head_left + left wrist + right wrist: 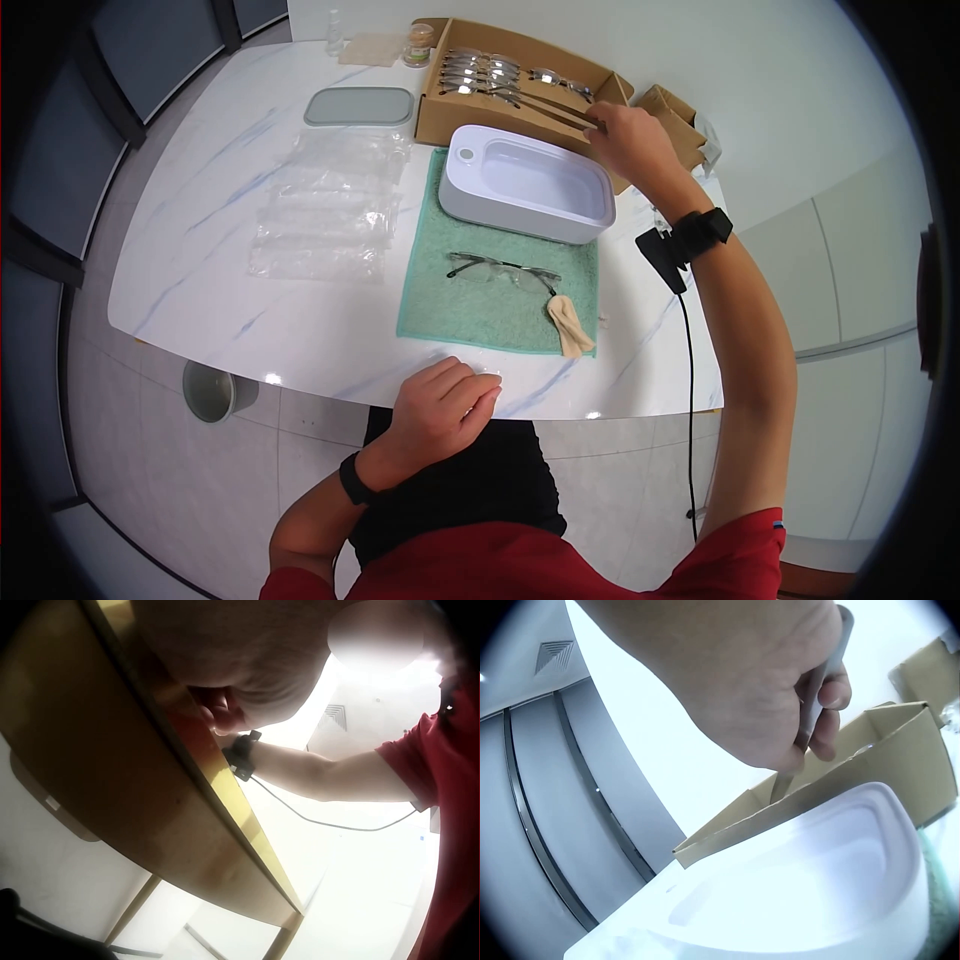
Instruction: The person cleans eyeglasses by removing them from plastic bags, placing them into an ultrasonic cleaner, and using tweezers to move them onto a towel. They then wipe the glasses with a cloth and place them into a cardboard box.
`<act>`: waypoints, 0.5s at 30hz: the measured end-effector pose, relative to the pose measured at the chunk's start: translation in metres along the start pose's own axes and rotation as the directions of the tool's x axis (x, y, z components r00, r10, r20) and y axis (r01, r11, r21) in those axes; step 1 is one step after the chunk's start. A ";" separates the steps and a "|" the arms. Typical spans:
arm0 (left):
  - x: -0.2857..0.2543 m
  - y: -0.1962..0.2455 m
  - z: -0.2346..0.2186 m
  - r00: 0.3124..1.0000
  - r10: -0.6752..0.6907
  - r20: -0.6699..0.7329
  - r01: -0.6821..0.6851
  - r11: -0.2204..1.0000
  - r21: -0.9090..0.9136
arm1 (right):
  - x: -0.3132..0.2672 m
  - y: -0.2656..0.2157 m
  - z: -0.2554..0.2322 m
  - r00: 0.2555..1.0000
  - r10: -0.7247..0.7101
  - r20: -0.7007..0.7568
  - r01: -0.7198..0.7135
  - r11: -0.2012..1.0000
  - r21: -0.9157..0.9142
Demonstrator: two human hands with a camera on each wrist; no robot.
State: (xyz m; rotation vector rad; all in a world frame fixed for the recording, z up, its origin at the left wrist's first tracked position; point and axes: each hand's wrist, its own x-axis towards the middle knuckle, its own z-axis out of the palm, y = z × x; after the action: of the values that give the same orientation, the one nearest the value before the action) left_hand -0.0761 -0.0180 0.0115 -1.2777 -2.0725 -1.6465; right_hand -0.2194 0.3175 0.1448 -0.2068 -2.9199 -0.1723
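My right hand (pixel 635 145) grips a pair of long tweezers (pixel 560 108) over the cardboard box (pixel 440 120). Their tips reach the nearest of several eyeglasses (pixel 480 72) stacked in a row in its left part; whether they pinch that pair I cannot tell. In the right wrist view the metal tweezers (pixel 810 712) slant down past the box wall. My left hand (pixel 445 405) rests at the table's front edge, fingers loosely curled, holding nothing. Another pair of glasses (pixel 505 263) lies on the green towel (pixel 430 310), with a beige cloth (pixel 567 325) at one temple tip.
A white ultrasonic-cleaner-like tub (pixel 525 210) stands between towel and box. Clear plastic bags (pixel 325 210) and a grey-green lid (pixel 358 106) lie left. A jar (pixel 418 46) and small bottle (pixel 334 32) stand behind. A smaller carton (pixel 670 115) is right; a bin (pixel 208 390) is on the floor.
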 end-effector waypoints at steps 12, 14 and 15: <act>0.001 0.000 0.001 1.000 0.019 -0.001 -0.019 1.000 0.012 | 0.009 -0.011 0.002 0.996 -0.070 -0.057 0.060 0.984 -0.169; 0.000 0.000 0.000 1.000 0.018 0.000 -0.018 1.000 0.013 | 0.012 -0.014 0.003 0.997 -0.067 -0.024 0.061 0.980 -0.190; 0.000 0.001 0.000 1.000 0.016 0.002 -0.016 1.000 0.012 | 0.013 -0.013 0.004 0.996 -0.087 -0.031 0.080 0.977 -0.200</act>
State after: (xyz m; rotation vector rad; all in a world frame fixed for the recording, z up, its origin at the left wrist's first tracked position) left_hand -0.0758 -0.0174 0.0120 -1.2889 -2.0644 -1.6244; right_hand -0.2351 0.3068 0.1421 -0.1097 -2.8722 -0.4767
